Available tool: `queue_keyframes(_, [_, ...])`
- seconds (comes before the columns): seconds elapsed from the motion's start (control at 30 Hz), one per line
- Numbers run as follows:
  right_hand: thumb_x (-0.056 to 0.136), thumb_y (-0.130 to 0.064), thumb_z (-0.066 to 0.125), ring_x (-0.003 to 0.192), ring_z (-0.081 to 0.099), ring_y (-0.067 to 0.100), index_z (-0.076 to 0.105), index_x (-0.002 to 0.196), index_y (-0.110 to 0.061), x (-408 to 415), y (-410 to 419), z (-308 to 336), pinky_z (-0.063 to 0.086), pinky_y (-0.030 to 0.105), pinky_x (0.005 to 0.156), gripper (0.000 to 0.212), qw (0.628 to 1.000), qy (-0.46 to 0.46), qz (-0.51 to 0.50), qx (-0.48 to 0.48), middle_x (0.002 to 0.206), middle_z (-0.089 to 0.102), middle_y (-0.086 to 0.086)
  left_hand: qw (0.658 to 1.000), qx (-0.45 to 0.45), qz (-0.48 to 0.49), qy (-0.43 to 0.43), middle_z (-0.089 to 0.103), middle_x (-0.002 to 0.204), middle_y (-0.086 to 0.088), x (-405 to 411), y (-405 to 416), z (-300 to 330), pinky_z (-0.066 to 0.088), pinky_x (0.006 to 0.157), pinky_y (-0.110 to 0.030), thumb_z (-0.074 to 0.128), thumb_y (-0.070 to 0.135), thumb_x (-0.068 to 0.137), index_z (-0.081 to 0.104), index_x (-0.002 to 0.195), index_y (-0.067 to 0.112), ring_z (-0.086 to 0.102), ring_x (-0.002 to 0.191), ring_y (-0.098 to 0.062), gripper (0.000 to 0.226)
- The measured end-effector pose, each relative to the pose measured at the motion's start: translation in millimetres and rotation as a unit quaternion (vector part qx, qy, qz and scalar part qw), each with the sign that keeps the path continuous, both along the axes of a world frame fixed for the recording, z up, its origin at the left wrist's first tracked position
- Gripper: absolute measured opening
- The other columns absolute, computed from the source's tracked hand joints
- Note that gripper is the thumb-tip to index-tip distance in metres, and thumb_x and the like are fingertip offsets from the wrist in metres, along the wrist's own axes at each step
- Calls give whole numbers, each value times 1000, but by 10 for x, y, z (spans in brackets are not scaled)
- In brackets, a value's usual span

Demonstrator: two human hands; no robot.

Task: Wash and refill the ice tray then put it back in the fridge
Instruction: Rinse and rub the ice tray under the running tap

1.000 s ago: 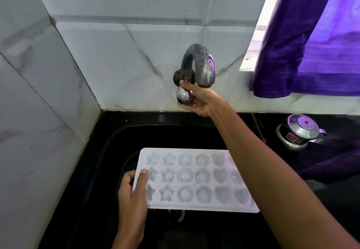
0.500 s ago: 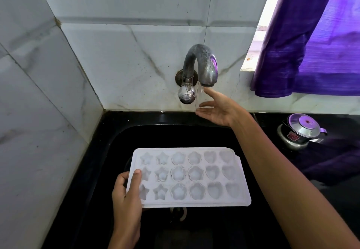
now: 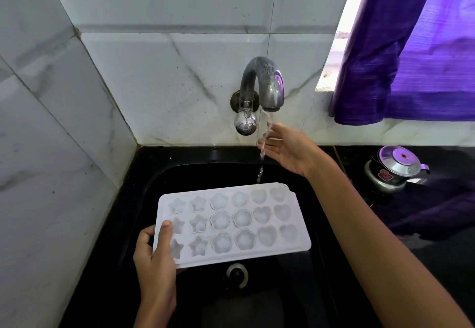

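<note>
Black sink [image 3: 154, 186]; left hand [image 3: 156, 258] grips plastic ice tray [image 3: 231, 225]; right hand [image 3: 290, 150] open.

I see my left hand [image 3: 154, 258] gripping a white ice tray [image 3: 232, 223] over a black sink [image 3: 144, 186]. My right hand [image 3: 288, 150], fingers relaxed, is beside water [image 3: 264, 142] running from the tap [image 3: 264, 83].

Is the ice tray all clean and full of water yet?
Not yet. Done: the tap is on, and water runs down into the black sink. In hand: the left hand holds the white ice tray over the sink, while the right hand sits open beside the stream, which falls just behind the tray. Left: washing, filling, then the fridge.
</note>
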State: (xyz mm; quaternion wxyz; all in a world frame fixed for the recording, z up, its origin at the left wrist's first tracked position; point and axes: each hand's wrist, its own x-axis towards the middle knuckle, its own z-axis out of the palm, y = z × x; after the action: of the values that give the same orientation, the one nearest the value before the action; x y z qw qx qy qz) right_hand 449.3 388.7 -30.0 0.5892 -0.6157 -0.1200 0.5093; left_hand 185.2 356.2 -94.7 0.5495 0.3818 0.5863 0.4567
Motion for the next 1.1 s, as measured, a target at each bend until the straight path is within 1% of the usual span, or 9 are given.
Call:
queue_keyframes(0.27, [96, -14, 52, 111, 60, 23, 53, 123, 4, -161, -395, -89, 46, 33, 102, 33, 996, -77, -36, 27, 120, 62, 15, 999, 24, 40, 5, 60, 81, 3, -15, 109, 33, 48, 52, -23, 53, 22, 96, 50, 101, 8, 58, 68, -11, 15])
queue_keyframes(0.37, [97, -19, 49, 120, 53, 19, 48, 132, -2, -265, -503, -130, 41, 28, 103, 39, 969, -245, -3, 13, 128, 57, 9, 999, 26, 39, -3, 61, 84, 1, 3, 133, 57, 51, 65, -34, 55, 23, 95, 51, 98, 10, 59, 71, -14, 13])
queue_keyframes(0.43, [98, -27, 46, 132, 42, 18, 41, 139, -6, -417, -643, -277, 31, 27, 109, 47, 904, -421, 70, -4, 141, 47, 7, 999, 24, 39, -8, 62, 85, 0, 16, 153, 60, 53, 76, -44, 55, 24, 95, 52, 92, 15, 60, 74, -16, 11])
queue_keyframes(0.53, [97, -50, 26, 147, -3, 18, 14, 150, -10, -712, -891, -507, -6, 27, 116, 68, 751, -618, 222, -64, 160, 5, 6, 999, 17, 35, -14, 63, 87, 0, 42, 154, 63, 53, 83, -52, 56, 26, 94, 53, 99, 12, 61, 76, -17, 15])
queue_keyframes(0.6, [89, -63, 7, 144, -21, 17, -3, 150, -13, -829, -1015, -578, -18, 29, 113, 80, 668, -693, 260, -78, 159, -13, 6, 999, 17, 31, -12, 63, 88, 0, 59, 133, 61, 53, 84, -51, 55, 27, 94, 54, 105, 12, 62, 78, -17, 19])
queue_keyframes(0.63, [87, -66, 1, 143, -24, 16, -8, 149, -15, -857, -1061, -592, -19, 29, 113, 82, 655, -702, 270, -72, 158, -15, 4, 999, 21, 31, -11, 63, 88, 1, 65, 122, 62, 53, 82, -49, 55, 27, 95, 55, 107, 12, 62, 78, -17, 19])
queue_keyframes(0.8, [89, -66, 5, 141, -26, 7, -15, 148, -20, -911, -1278, -600, -18, 28, 114, 77, 633, -699, 331, -36, 156, -19, -4, 998, 39, 51, -27, 59, 85, 7, 58, 128, 50, 48, 58, -23, 51, 21, 97, 57, 119, 8, 58, 73, -6, 26])
queue_keyframes(0.9, [85, -68, -1, 141, -25, 11, -16, 147, -17, -857, -1222, -568, -13, 27, 117, 82, 647, -695, 304, -81, 154, -23, -2, 998, 44, 38, -34, 60, 86, 9, 100, 138, 75, 48, 47, -10, 49, 19, 98, 58, 117, 13, 58, 74, -5, 22])
queue_keyframes(1.1, [77, -73, -5, 141, -27, 15, -12, 149, -9, -925, -901, -428, -20, 26, 112, 96, 666, -688, 283, -63, 152, -25, 4, 997, 76, 2, -31, 64, 95, 0, 240, 166, 121, 47, 47, -7, 48, 17, 98, 59, 114, 15, 61, 78, -7, 19])
